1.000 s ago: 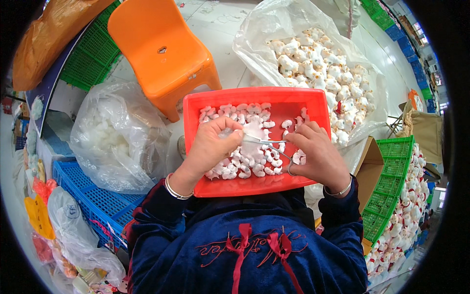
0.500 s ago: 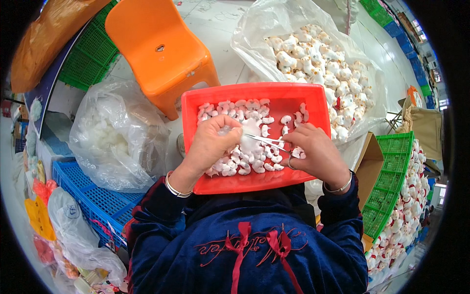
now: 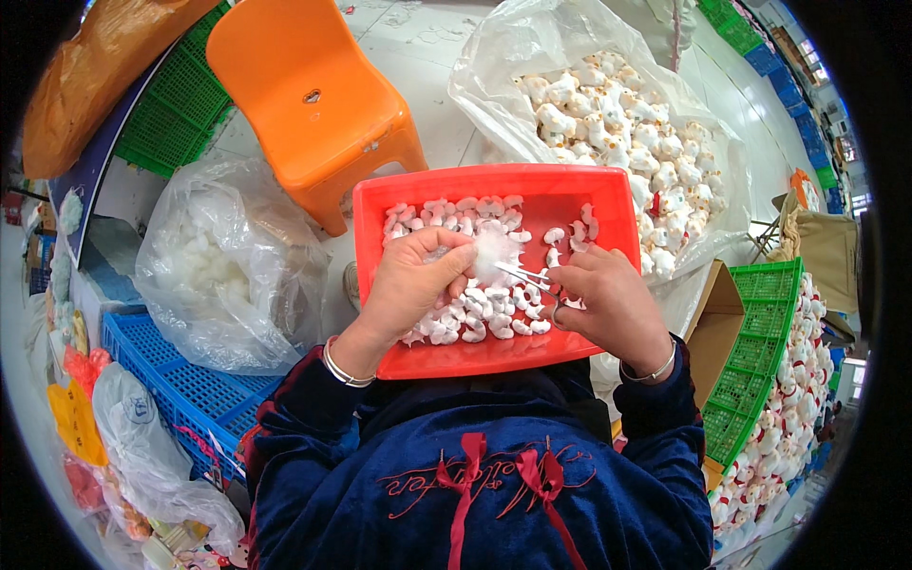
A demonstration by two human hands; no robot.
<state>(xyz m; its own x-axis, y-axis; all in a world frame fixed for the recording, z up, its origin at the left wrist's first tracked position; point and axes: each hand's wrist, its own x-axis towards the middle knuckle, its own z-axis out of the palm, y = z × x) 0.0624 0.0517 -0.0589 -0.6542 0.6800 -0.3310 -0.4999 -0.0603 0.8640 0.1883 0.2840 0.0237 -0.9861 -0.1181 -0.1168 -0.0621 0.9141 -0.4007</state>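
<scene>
At the left, a blue crate (image 3: 180,356) sat below a clear plastic bag (image 3: 223,266) of white stuffing, with an orange chair (image 3: 318,104) further right. The left hand (image 3: 413,275) was over the red tray (image 3: 494,363), thumb and forefinger closed together beside a white fluff tuft (image 3: 494,249); what they pinched could not be told. The tuft hung above small curved white pieces (image 3: 475,313) in the tray. A metal scissor-handled tool (image 3: 524,275) met the tuft's right side, grasped in the fingers of the right hand (image 3: 608,290). Beyond lay a bag of white figures (image 3: 655,161), then a green crate (image 3: 755,351).
</scene>
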